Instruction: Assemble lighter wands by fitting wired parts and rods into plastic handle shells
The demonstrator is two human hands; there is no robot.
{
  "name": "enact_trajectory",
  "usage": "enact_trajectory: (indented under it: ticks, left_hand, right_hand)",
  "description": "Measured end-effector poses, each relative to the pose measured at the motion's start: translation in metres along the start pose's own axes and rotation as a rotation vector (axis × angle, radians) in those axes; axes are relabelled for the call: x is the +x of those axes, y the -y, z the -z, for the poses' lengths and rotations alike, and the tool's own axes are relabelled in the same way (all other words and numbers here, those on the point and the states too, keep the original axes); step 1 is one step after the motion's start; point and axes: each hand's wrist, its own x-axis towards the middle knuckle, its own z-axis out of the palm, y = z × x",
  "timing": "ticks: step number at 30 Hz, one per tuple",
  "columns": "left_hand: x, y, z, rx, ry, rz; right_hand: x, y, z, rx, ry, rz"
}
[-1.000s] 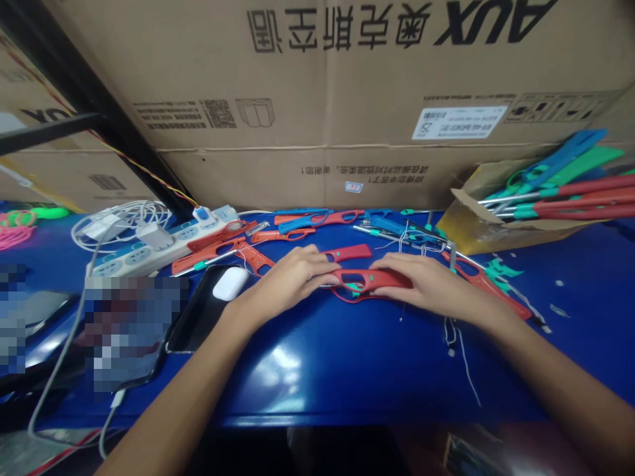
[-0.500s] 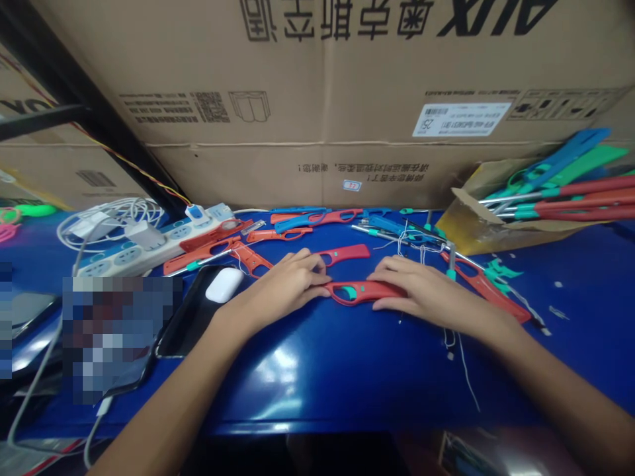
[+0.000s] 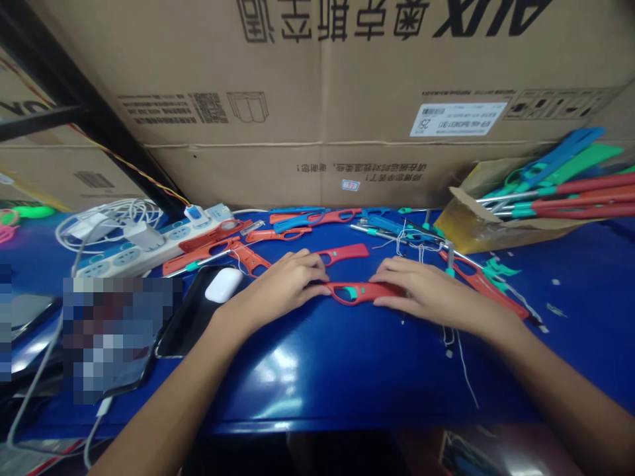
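Between my hands, a red lighter with a green trigger lies level just over the blue table. My left hand pinches its left end near the trigger loop, and the fingers hide that tip. Round the handle's right end, my right hand is closed with thumb and fingers, covering the end. Just behind it lies another red lighter handle piece with a small green part, close to my left fingertips. Beyond my right hand, a red handle shell rests among green bits and thin wires.
Orange and blue handle shells line the back near a large cardboard box. A power strip, phone and white earbud case sit left. At right, an open carton holds several long lighters.
Both hands keep their hold on the red lighter, almost in the same place. The whole view has shifted very slightly.
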Motion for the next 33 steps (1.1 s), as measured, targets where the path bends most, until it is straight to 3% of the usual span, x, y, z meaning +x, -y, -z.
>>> enact_trajectory:
  ticks: [8, 13, 21, 29, 33]
  left_hand:
    - [0.002, -0.007, -0.002, 0.033, -0.013, -0.011]
    - [0.003, -0.015, -0.001, 0.125, -0.01, 0.009]
    - [0.003, -0.003, -0.007, 0.075, -0.04, -0.061]
    - [0.005, -0.013, -0.005, 0.213, -0.144, -0.016]
    - [0.008, -0.02, -0.009, 0.367, -0.184, -0.064]
  right_hand:
    - [0.0, 0.002, -0.002, -0.026, -0.001, -0.01]
    - [0.001, 0.006, -0.004, -0.206, -0.012, 0.008]
    - [0.009, 0.012, -0.018, -0.509, -0.089, -0.006]
    - [0.01, 0.008, -0.014, -0.516, -0.106, -0.11]
    - [0.006, 0.01, -0.015, -0.505, -0.083, -0.099]
